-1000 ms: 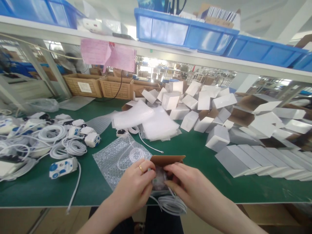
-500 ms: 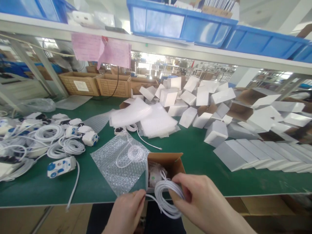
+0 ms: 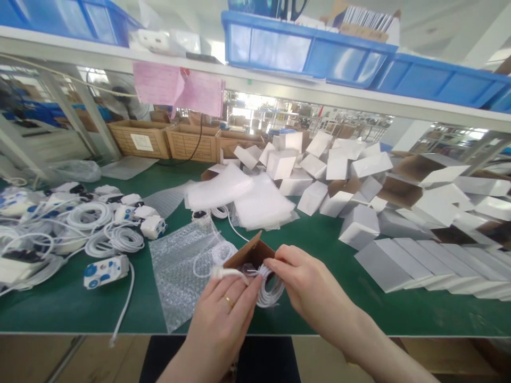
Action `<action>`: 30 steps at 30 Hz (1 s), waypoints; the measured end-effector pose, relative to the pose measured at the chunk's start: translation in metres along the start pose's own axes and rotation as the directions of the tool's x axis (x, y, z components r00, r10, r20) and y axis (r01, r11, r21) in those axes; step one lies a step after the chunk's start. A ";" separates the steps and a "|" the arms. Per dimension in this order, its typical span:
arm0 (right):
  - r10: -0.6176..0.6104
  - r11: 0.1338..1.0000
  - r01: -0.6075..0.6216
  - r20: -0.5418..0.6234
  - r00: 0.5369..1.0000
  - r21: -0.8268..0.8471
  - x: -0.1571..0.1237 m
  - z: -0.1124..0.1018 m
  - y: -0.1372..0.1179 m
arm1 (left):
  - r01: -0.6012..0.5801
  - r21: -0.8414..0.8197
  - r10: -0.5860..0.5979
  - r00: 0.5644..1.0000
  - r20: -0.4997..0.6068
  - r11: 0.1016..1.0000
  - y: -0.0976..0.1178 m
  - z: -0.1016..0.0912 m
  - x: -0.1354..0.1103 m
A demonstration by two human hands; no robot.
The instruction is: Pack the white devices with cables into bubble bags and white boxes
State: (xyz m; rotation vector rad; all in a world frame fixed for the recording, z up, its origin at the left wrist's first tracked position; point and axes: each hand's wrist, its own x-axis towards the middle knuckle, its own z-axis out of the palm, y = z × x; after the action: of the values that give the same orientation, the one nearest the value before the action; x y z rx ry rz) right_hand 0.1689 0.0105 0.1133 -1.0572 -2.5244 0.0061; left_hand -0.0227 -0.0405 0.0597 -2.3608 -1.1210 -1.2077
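Between both hands is a coil of white cable (image 3: pixel 271 291), at the mouth of a small cardboard box (image 3: pixel 253 250) whose brown inside shows. My right hand (image 3: pixel 305 276) pinches the coil from the right, near the box's edge. My left hand (image 3: pixel 225 316), with a ring on one finger, has its fingers closed on the cable at the coil's left side. A loose cable end (image 3: pixel 223 272) sticks out above the left fingers. Part of the box is hidden behind the hands. Left of them lies a sheet of bubble wrap (image 3: pixel 175 271) with some white cable at its upper right.
White-and-blue socket units (image 3: pixel 106 271) and coiled cables (image 3: pixel 115 239) lie heaped at left. White foam sheets (image 3: pixel 259 199) are stacked behind the box. Several white cartons (image 3: pixel 357 221) are piled at right, in front of a leaning row (image 3: pixel 393 260). Blue bins (image 3: pixel 271 45) stand on the shelf overhead.
The coil has moved up to the box mouth, and the box now appears tilted. My left hand has come up beside the coil; my right hand has shifted up and still grips it.
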 end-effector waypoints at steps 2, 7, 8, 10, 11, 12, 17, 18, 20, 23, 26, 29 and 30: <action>-0.072 0.997 0.073 -0.068 0.995 0.014 0.000 0.003 0.002 | -0.018 0.032 0.019 1.000 -0.013 0.999 -0.002 0.006 0.000; -0.231 0.953 0.256 -0.154 0.961 0.163 0.005 0.000 0.000 | 0.015 -0.077 -0.017 0.999 -0.032 0.997 -0.001 0.005 -0.004; -0.262 0.943 0.284 -0.141 0.955 0.173 0.009 -0.001 -0.001 | 0.023 -0.114 -0.025 1.000 -0.014 0.993 -0.002 0.003 -0.003; -0.339 0.913 0.351 -0.089 0.936 0.210 0.017 -0.001 -0.001 | 0.034 -0.178 -0.027 0.999 0.042 0.983 -0.003 -0.001 0.000; -0.378 0.890 0.382 -0.066 0.923 0.250 0.022 0.000 0.000 | 0.027 -0.205 -0.016 0.998 0.058 0.978 -0.003 -0.003 0.001; -0.412 0.861 0.408 -0.054 0.910 0.304 0.028 0.002 0.002 | 0.022 -0.224 -0.007 0.998 0.070 0.974 -0.004 -0.004 0.003; -0.349 0.802 0.363 -0.121 0.929 0.475 0.035 0.013 0.018 | 0.024 -0.221 0.000 0.994 0.108 0.975 -0.006 -0.005 -0.002; -0.319 0.827 0.339 -0.123 0.940 0.448 0.030 0.014 0.020 | 0.025 -0.223 0.001 0.994 0.113 0.975 -0.007 -0.005 -0.004; -0.287 0.882 0.285 -0.053 0.956 0.376 0.017 0.013 0.021 | 0.037 -0.232 -0.008 0.993 0.122 0.972 -0.007 -0.004 -0.007; -0.256 0.934 0.209 0.137 0.957 0.290 -0.002 0.013 0.016 | 0.056 -0.247 -0.018 0.988 0.152 0.967 -0.007 -0.006 -0.005; -0.183 0.959 0.151 0.120 0.976 0.238 -0.006 0.019 0.009 | 0.060 -0.265 -0.013 0.985 0.173 0.962 -0.008 -0.013 0.001; -0.109 0.960 0.082 0.089 0.990 0.266 0.006 0.019 0.002 | 0.016 -0.293 0.029 0.988 0.149 0.956 -0.015 -0.021 0.003; -0.086 0.958 0.047 0.128 0.988 0.282 0.011 0.016 0.000 | 0.005 -0.295 0.037 0.990 0.135 0.955 -0.018 -0.024 0.002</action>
State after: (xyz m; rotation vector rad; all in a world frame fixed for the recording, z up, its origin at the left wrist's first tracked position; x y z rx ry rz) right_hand 0.1560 0.0203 0.1028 -0.8851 -2.5819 0.4183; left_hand -0.0488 -0.0405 0.0743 -2.7084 -1.0194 -1.3003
